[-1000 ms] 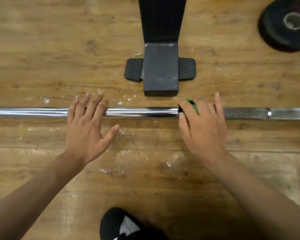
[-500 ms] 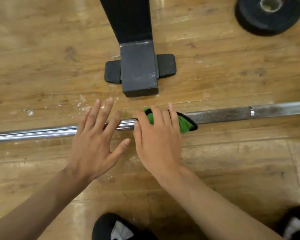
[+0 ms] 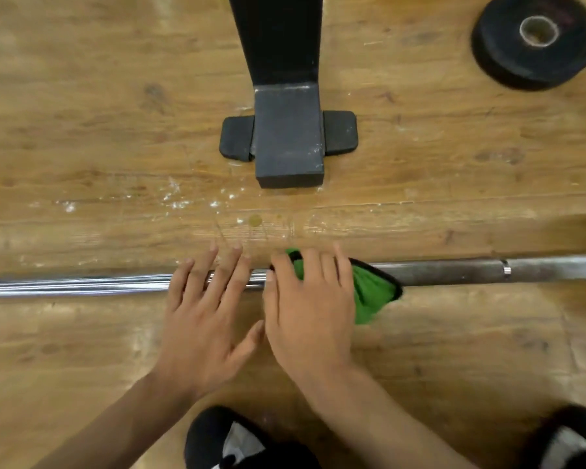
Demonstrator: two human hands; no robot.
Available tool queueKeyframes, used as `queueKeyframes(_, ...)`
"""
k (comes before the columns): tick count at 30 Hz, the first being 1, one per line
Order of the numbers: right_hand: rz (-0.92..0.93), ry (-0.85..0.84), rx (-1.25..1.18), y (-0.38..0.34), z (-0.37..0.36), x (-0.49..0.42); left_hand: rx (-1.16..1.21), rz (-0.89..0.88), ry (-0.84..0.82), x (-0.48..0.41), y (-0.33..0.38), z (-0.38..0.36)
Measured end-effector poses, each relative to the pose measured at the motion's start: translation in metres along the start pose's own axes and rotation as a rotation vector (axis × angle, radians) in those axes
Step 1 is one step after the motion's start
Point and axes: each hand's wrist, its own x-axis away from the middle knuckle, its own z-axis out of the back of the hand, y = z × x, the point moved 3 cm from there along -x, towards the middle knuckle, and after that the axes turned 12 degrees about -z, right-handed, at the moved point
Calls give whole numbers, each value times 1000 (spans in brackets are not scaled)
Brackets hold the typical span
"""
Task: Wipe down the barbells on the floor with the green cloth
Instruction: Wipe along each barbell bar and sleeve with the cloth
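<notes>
From my remote seat I see the wooden floor [image 3: 82,96] filling the view, with the barbell [image 3: 82,285] lying across it from left edge to right edge. Beyond the bar's middle stands a black rack foot [image 3: 288,137], and a black weight plate [image 3: 508,62] lies toward the far right corner. The left hand [image 3: 200,326] lies flat on the bar, fingers straight and spread. Just beside it, the right hand [image 3: 310,316] presses the green cloth [image 3: 372,292] onto the bar with fingers extended; the cloth bunches out to its right. Two black shoes [image 3: 217,441] show at the near edge.
</notes>
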Motion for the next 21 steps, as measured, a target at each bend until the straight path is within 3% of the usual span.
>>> queueKeyframes(2,140,-55,24,-1,-2,9,-1,-50,-11,10,-1,-2)
queueKeyframes(4,127,-42,59,36,7,11,8,-92,-1,18,-3,-2)
queueKeyframes(8,-239,156,98,148,38,15,-21,-120,48,26,2,-6)
queueKeyframes(11,-484,241,41,141,30,19,-61,-65,86,33,16,-15)
queueKeyframes(16,-17,148,-151,15,-9,31,-86,-85,82,37,17,-19)
queueKeyframes(19,200,134,-66,41,-1,29,-73,-105,77,34,13,-17)
queueKeyframes(21,134,188,14,101,13,24,-69,-80,101,30,13,-17)
